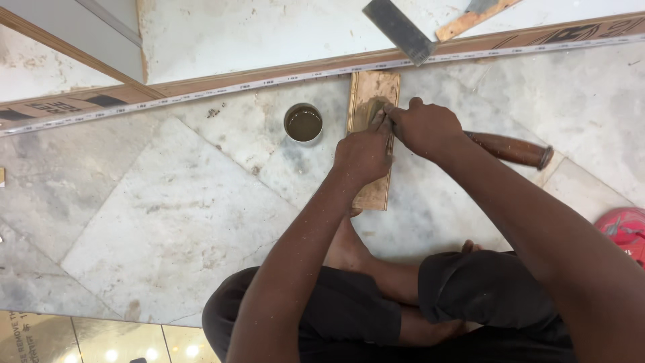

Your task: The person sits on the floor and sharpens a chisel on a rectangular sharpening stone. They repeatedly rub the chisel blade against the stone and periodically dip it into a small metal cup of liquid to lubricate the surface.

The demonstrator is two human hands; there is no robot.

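Both hands, left hand [363,153] and right hand [424,126], press fingers together onto a small dark blade on the flat rectangular brown stone block [370,134] lying on the marble floor [168,215]; just left stands a small round tin [304,123] of murky brownish liquid.

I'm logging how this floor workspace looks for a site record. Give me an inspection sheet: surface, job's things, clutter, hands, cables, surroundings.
Surface: marble floor, grey-veined, dusty and stained.
Job's things: flat brown sharpening block lying lengthwise on the floor; a tool with a dark wooden handle pressed onto its far end, blade hidden under the fingers.
Clutter: small round tin of murky liquid left of the block; red object at the right edge.
Hands: left hand and right hand both bear down on the tool over the block.
Cables: nothing seen.
Surroundings: long wooden strip with a pale edge band across the floor; metal square with a wooden stock beyond it; the person sits cross-legged, barefoot.
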